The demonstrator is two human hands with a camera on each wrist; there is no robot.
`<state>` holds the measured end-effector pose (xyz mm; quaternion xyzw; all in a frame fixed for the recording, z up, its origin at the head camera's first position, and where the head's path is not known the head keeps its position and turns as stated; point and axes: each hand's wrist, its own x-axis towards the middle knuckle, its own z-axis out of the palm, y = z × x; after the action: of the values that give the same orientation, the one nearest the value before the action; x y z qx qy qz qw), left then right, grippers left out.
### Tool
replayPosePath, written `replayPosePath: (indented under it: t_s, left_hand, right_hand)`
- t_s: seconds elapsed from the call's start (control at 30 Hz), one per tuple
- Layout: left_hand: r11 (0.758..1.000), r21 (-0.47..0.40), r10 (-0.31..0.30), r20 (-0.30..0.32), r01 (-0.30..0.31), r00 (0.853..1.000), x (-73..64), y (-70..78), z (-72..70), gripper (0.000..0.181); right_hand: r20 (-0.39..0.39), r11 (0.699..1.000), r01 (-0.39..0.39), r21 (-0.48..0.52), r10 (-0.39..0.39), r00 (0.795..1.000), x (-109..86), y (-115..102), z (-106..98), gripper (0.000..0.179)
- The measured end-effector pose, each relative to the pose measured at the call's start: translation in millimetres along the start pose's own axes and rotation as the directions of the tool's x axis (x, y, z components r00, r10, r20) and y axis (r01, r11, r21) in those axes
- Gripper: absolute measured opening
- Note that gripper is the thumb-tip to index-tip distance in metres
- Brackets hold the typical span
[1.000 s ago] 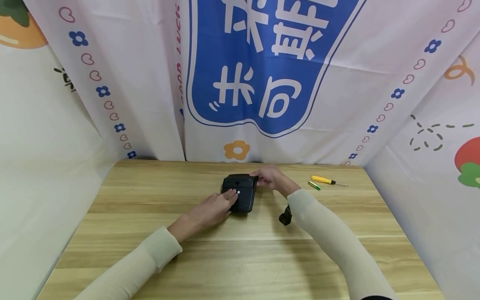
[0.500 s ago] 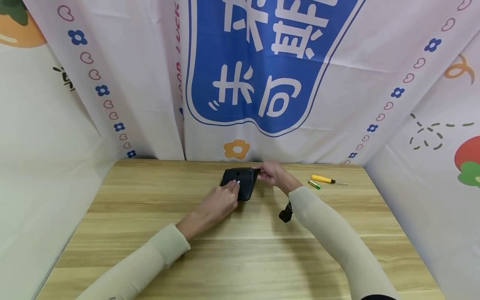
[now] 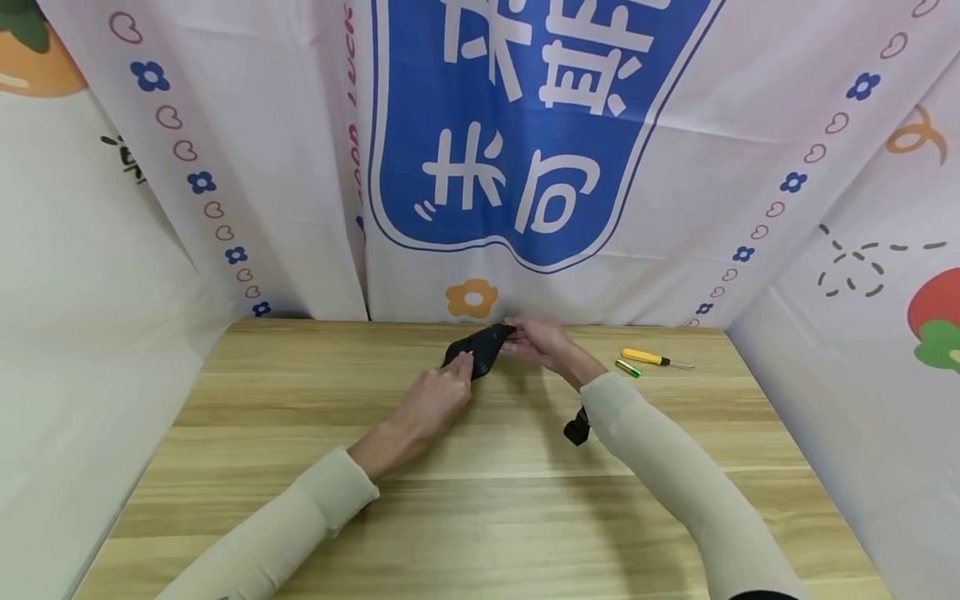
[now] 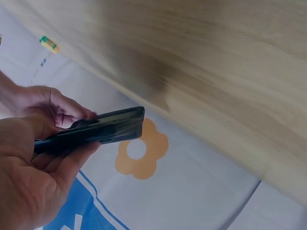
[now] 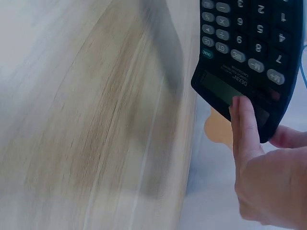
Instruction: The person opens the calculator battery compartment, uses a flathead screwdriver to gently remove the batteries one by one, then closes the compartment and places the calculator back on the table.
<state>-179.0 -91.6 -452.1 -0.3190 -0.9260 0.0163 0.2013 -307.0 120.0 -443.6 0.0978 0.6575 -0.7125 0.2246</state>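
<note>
A black calculator point(image 3: 480, 350) is held tilted over the back of the table by both hands. My left hand point(image 3: 429, 407) grips its near left side; in the left wrist view the left hand point(image 4: 26, 177) has it between thumb and fingers, its slim edge toward the camera. At the far right corner my right hand point(image 3: 547, 343) pinches it. The right wrist view shows the calculator point(image 5: 218, 88) from the key side, with right-hand fingertips point(image 5: 243, 108) over the display end and the thumb at the edge. From the head view its keys are hidden.
A screwdriver point(image 3: 645, 357) with a yellow handle lies at the back right of the wooden table point(image 3: 465, 517). Beside it is a small green cylinder point(image 3: 627, 367), like a battery. A printed cloth point(image 3: 420, 283) hangs right behind the table's back edge.
The calculator has been lifted and tipped, from its back facing up to a steep slant. Both hands have moved slightly farther back with it. The screwdriver and green cylinder stay put.
</note>
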Motion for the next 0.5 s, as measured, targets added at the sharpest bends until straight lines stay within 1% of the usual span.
replayPosePath:
  t_s: [0.1,0.17,0.23,0.33,0.37,0.4,0.47,0.5]
  left_hand:
    - [0.998,-0.041,-0.044,-0.018,0.043,0.999,-0.1,-2.2,-2.0,0.041]
    - [0.994,-0.077,-0.075,-0.019,0.073,0.997,-0.2,-3.6,-2.6,0.042]
    - [0.986,-0.132,-0.107,-0.01,0.105,0.994,-1.2,-4.6,-3.2,0.044]
    - [0.964,-0.212,-0.161,0.01,0.159,0.987,-1.4,-6.7,-2.8,0.044]
    - [0.953,-0.245,-0.18,0.013,0.177,0.984,-1.2,-7.5,-3.0,0.043]
    - [0.935,-0.292,-0.204,0.021,0.201,0.979,-1.0,-8.6,-3.0,0.042]
    - [0.877,-0.412,-0.256,0.034,0.247,0.966,0.1,-11.5,-2.6,0.038]
    - [0.84,-0.472,-0.282,0.038,0.266,0.959,0.4,-13.0,-2.8,0.037]
  right_hand:
    - [0.044,0.996,0.06,-0.069,-0.057,0.997,-0.5,-0.6,1.5,0.041]
    - [0.066,0.988,0.097,-0.122,-0.089,0.994,-1.0,-0.9,2.2,0.042]
    - [0.085,0.978,0.128,-0.167,-0.115,0.99,-1.1,-0.9,2.9,0.043]
    - [0.107,0.968,0.157,-0.195,-0.139,0.985,-1.4,-0.3,3.2,0.044]
    - [0.114,0.966,0.166,-0.196,-0.146,0.983,-1.2,0.1,3.2,0.045]
    - [0.121,0.967,0.172,-0.189,-0.151,0.981,-1.4,0.2,3.4,0.045]
    - [0.13,0.966,0.19,-0.174,-0.169,0.977,-2.2,0.4,3.7,0.046]
    - [0.136,0.965,0.202,-0.17,-0.18,0.974,-2.3,0.7,3.9,0.047]
